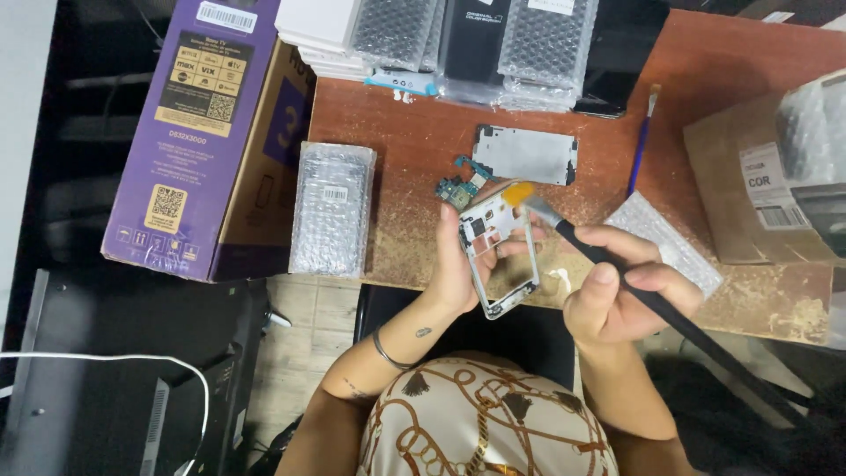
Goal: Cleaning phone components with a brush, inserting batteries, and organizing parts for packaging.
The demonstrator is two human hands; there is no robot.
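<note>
Left hand (pixel 460 264) gripping phone frame (pixel 496 251), right hand (pixel 617 295) brush (pixel 652 295).

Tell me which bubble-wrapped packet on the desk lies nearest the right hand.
The small flat bubble-wrap packet lying just beyond the right hand, near the desk's front edge. The longer bubble-wrapped packet lies far left beside the purple cardboard box; the rest are stacked at the back.
</note>
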